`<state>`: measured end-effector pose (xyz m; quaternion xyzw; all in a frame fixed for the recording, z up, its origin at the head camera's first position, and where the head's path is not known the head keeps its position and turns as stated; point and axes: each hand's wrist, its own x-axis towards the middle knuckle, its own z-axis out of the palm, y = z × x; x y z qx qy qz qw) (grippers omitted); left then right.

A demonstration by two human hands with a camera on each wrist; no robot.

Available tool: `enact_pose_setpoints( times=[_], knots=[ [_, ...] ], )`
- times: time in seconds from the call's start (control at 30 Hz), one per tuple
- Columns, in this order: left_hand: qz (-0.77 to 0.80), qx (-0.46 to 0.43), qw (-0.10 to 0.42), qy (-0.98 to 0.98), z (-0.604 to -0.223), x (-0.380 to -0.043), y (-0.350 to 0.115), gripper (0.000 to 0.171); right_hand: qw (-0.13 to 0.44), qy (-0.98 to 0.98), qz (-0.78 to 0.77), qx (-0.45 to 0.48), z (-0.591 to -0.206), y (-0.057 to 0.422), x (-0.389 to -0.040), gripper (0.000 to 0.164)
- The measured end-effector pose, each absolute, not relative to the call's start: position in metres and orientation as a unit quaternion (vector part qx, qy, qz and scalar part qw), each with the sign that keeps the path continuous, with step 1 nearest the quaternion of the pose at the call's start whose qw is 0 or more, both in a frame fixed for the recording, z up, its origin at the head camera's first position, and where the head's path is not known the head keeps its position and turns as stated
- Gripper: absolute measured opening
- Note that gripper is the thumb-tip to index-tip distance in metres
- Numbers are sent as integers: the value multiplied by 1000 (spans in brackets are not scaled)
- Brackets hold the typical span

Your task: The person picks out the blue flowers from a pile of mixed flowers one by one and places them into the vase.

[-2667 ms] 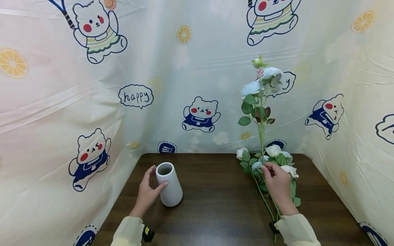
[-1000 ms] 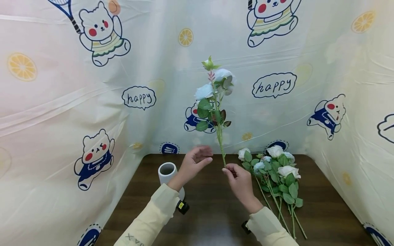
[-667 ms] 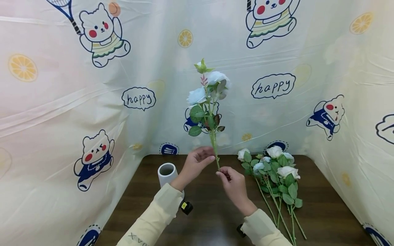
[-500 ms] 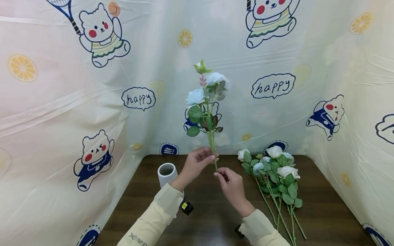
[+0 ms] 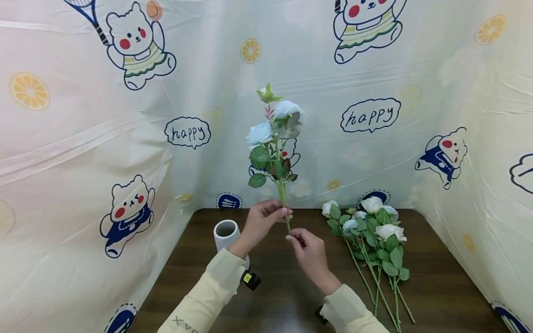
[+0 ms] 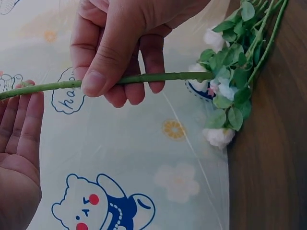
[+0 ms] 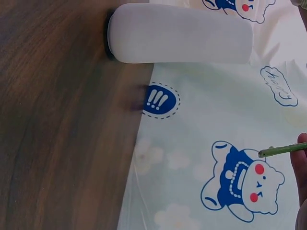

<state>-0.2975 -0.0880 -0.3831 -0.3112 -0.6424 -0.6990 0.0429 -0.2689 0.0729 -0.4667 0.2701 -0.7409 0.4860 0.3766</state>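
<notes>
The right hand (image 5: 311,254) pinches the flower stem (image 6: 144,77). Above that grip, the left hand (image 5: 259,226) touches it; closure unclear.

White vase (image 7: 180,33) on brown wooden table (image 7: 57,134), green stem (image 7: 279,151) before bear-printed cloth (image 7: 201,115).

Head view: soft, even, fairly bright light, mild wide-angle stretch at the edges, backdrop (image 5: 187,69) pale behind the vase (image 5: 225,241), faint sheen on the worktop (image 5: 283,291) in front and right of it, held blooms (image 5: 260,134) right of it slightly washed out. Wrist views dimmer, softer, fine detail smeary. Right wrist view: dark shadow hugging the vase's base.
</notes>
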Motion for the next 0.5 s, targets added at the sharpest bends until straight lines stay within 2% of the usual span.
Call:
enact_pose_setpoints(
  times=[0.5],
  knots=[
    [-705,-271,32,-655,-383,-296,-98,20,362,-739,492,283,-471,63,-269,13]
  ],
)
